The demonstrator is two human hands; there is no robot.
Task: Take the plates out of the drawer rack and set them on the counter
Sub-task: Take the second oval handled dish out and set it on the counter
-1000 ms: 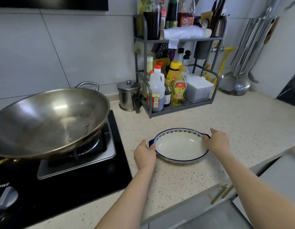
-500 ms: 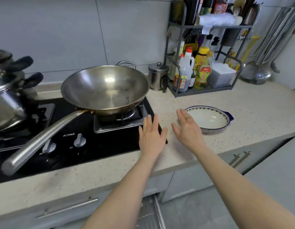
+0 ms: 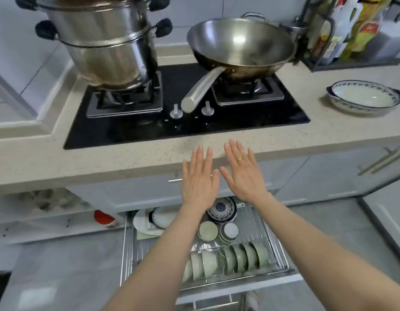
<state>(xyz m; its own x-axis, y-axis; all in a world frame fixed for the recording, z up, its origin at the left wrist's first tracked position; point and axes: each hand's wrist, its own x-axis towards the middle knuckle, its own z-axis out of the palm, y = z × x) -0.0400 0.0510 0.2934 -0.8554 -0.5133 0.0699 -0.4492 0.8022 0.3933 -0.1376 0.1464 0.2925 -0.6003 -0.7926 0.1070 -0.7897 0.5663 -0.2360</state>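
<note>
Both my hands, left (image 3: 200, 182) and right (image 3: 242, 173), hang flat and empty above the open drawer (image 3: 275, 248); the plates (image 3: 221, 208) lie directly below, at its back, left hand slightly nearer.

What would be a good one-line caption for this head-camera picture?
Both empty hands, left and right, hover over the open drawer rack of dishes; one blue-rimmed plate sits on the counter.

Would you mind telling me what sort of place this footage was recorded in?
Most likely a home kitchen: a gas hob set into the counter carries a wok and a stacked steamer pot, and an open drawer rack below holds bowls and plates.
</note>
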